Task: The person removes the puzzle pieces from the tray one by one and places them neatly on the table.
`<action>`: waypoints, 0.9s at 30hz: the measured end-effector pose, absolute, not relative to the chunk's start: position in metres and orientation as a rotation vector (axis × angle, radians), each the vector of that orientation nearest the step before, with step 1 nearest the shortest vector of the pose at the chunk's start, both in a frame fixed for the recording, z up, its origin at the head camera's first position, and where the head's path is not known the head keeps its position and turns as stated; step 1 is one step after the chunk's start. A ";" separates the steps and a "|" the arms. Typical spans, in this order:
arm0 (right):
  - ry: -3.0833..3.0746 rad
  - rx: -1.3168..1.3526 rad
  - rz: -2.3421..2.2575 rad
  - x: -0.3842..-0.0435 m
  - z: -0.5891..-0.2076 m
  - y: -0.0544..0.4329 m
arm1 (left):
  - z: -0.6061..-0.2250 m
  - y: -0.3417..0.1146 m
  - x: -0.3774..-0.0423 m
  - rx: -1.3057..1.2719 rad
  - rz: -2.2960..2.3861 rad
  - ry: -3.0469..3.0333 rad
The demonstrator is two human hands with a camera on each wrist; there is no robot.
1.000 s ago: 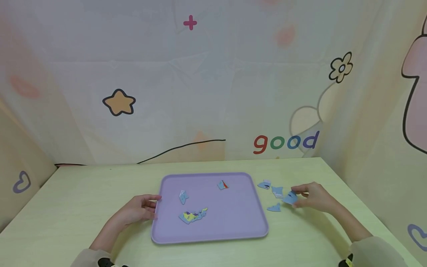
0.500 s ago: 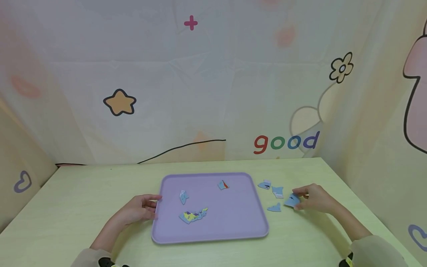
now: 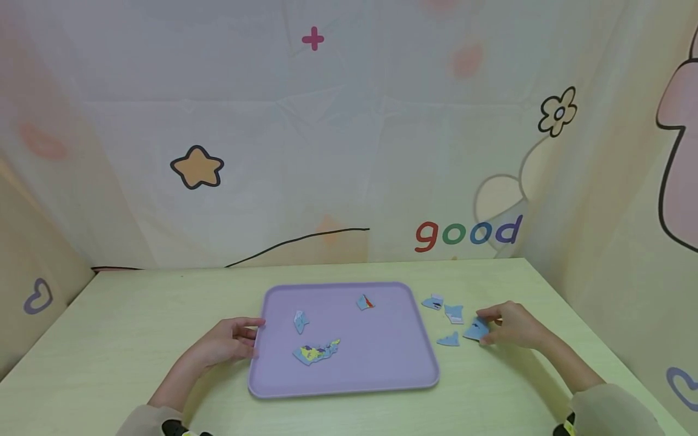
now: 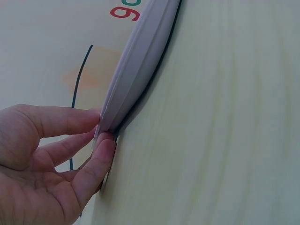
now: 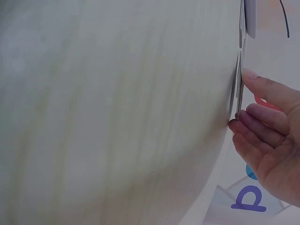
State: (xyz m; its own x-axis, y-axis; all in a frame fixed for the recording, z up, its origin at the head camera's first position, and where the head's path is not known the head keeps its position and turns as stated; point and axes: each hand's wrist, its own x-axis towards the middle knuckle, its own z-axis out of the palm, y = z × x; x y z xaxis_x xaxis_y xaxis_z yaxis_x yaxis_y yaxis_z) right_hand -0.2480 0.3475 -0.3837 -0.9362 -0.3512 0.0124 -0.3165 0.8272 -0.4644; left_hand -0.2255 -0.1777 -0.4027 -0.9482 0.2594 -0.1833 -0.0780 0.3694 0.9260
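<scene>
A purple tray (image 3: pixel 382 357) lies on the table. My left hand (image 3: pixel 226 342) holds its left rim; in the left wrist view, thumb and fingers meet the tray's edge (image 4: pixel 136 70). To the right of the tray, my right hand (image 3: pixel 512 327) pinches a light-blue puzzle piece (image 3: pixel 475 329) with a small dark mark, low over the table. The right wrist view shows that puzzle piece (image 5: pixel 239 89) edge-on between the thumb and fingers. Inside the tray are a blue-and-white piece (image 3: pixel 300 321), a blue-and-red piece (image 3: pixel 365 303) and a longer yellow-and-blue section (image 3: pixel 316 352).
Beside the tray's right edge lie three loose pieces: a blue-and-white one with a dark mark (image 3: pixel 433 302), a blue-and-white one (image 3: pixel 454 313) and a small blue one (image 3: pixel 449 340). A printed cloth (image 3: pixel 262 151) hangs behind the pale table (image 3: pixel 163 303).
My right hand has shifted slightly down with its puzzle piece, which has turned a little. The left hand, the tray and the other pieces look unmoved.
</scene>
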 end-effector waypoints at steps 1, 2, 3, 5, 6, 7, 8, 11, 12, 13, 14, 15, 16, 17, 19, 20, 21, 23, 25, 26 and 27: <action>2.932 -0.539 -0.725 -0.248 -0.384 0.347 | -0.403 -0.178 -0.226 0.160 1.604 2.336; 2.931 -0.543 -0.725 -0.248 -0.383 0.347 | -0.403 -0.177 -0.226 0.159 1.602 2.338; 2.931 -0.537 -0.731 -0.247 -0.384 0.347 | -0.403 -0.177 -0.226 0.157 1.601 2.340; 2.933 -0.535 -0.733 -0.247 -0.384 0.347 | -0.403 -0.177 -0.226 0.154 1.597 2.344; 2.935 -0.537 -0.732 -0.247 -0.384 0.347 | -0.403 -0.177 -0.226 0.153 1.596 2.344; 2.937 -0.536 -0.734 -0.246 -0.384 0.347 | -0.403 -0.177 -0.226 0.151 1.595 2.345; 2.942 -0.538 -0.738 -0.246 -0.384 0.347 | -0.403 -0.177 -0.226 0.151 1.595 2.344; 2.949 -0.547 -0.756 -0.247 -0.384 0.347 | -0.404 -0.178 -0.227 0.152 1.597 2.339; 2.944 -0.551 -0.771 -0.247 -0.383 0.346 | -0.405 -0.178 -0.227 0.151 1.599 2.337; 2.940 -0.554 -0.787 -0.247 -0.383 0.345 | -0.405 -0.178 -0.227 0.152 1.600 2.336; 2.933 -0.554 -0.802 -0.248 -0.383 0.344 | -0.405 -0.178 -0.227 0.153 1.601 2.335; 2.925 -0.560 -0.819 -0.248 -0.382 0.341 | -0.405 -0.179 -0.227 0.153 1.601 2.334; 2.916 -0.569 -0.833 -0.248 -0.381 0.338 | -0.405 -0.179 -0.227 0.147 1.602 2.334; 2.910 -0.578 -0.847 -0.249 -0.380 0.334 | -0.405 -0.179 -0.227 0.148 1.601 2.335; 2.899 -0.596 -0.869 -0.251 -0.378 0.326 | -0.405 -0.179 -0.228 0.151 1.599 2.335; 2.895 -0.613 -0.881 -0.253 -0.376 0.322 | -0.405 -0.179 -0.228 0.151 1.598 2.335; 2.890 -0.633 -0.898 -0.254 -0.375 0.317 | -0.405 -0.179 -0.228 0.147 1.598 2.334; 2.877 -0.664 -0.932 -0.258 -0.374 0.309 | -0.405 -0.180 -0.228 0.154 1.595 2.335; 2.854 -0.715 -0.978 -0.262 -0.372 0.300 | -0.404 -0.179 -0.227 0.151 1.594 2.335; 2.839 -0.739 -1.002 -0.264 -0.372 0.295 | -0.404 -0.179 -0.227 0.150 1.594 2.336; 2.825 -0.757 -1.023 -0.266 -0.372 0.291 | -0.404 -0.179 -0.227 0.147 1.594 2.337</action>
State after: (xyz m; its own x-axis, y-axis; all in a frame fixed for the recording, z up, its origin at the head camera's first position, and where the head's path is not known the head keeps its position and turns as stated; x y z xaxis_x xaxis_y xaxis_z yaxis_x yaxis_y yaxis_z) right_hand -0.2660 0.2910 -0.3719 -0.8798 -0.4594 0.1221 -0.4311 0.6628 -0.6122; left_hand -0.2274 -0.1786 -0.4038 -0.9475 0.2544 -0.1938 -0.0876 0.3764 0.9223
